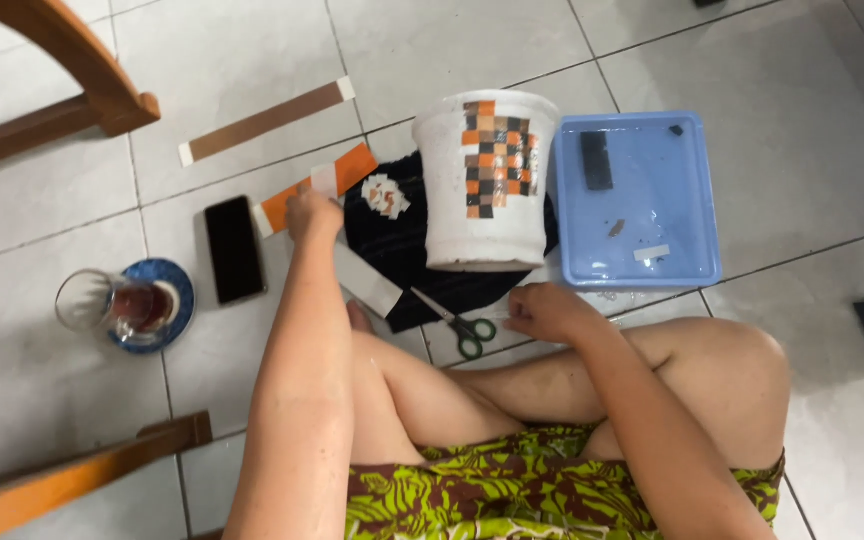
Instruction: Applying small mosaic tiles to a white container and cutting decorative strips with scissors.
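The left hand [312, 215] presses its closed grip on the orange strip [317, 185] lying on the floor beside the black phone [234, 248]. The right hand [544, 310] is curled near the green-handled scissors [457, 325]; I cannot tell if it holds something. The white pot [484, 180] lies on the dark cloth [397, 240] and could roll into the blue tray [637, 200] if an arm pushes it.

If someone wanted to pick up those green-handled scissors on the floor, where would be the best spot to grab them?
Probably by the green handle loops. The scissors lie flat on the tile with the loops pointing toward the person's legs and the blades running up-left onto the dark cloth. The right hand rests just beside the loops, so coming in from the right and low looks easiest, keeping fingers off the blades.
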